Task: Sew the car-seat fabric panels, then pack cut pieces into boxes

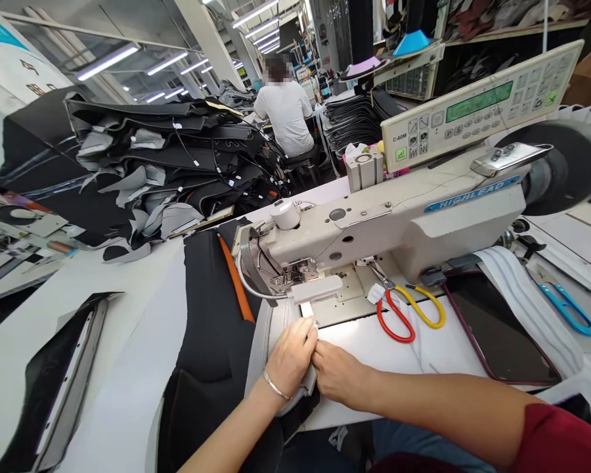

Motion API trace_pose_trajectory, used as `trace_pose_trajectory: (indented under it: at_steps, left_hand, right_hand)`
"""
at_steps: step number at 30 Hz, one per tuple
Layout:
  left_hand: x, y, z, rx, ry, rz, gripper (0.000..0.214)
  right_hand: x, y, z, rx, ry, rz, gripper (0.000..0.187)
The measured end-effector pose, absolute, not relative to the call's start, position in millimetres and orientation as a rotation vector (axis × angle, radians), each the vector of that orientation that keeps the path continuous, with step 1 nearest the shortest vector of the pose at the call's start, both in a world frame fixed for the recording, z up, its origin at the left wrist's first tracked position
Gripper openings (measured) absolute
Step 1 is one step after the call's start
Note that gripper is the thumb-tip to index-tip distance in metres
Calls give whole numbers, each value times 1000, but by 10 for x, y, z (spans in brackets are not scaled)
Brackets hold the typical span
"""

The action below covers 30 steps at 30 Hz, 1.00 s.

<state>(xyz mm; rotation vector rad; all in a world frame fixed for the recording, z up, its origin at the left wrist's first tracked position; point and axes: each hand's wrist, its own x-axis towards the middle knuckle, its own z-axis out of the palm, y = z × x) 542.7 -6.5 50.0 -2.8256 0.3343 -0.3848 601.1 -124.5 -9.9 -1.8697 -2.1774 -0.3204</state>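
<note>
In the head view, the left hand (289, 358) and the right hand (337, 374) meet at the grey edge (262, 348) of a black padded panel (211, 328) on the white desk (118, 315). Their fingers (309, 335) are together, pinching this edge. The panel lies lengthwise toward the sewing machine (389, 217), and the left hand is nearer to the machine's presser foot (295, 276).

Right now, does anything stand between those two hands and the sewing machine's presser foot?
Just a white lamp bar, hanging right in front of the presser foot and above the grey-edged black panel that the left hand and right hand are holding.
</note>
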Motion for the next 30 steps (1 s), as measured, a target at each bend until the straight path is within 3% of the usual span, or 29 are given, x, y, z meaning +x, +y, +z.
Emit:
trace_pose_trajectory:
  at_steps: [12, 30]
  left_hand:
    - [5365, -188, 247, -2635, 231, -705, 17]
    - [5367, -82, 191, -2844, 211, -607, 19]
  right_hand:
    - [6065, -1256, -82, -1792, -2192, -250, 12]
    - [5985, -1197, -209, -1866, -2113, -328, 12]
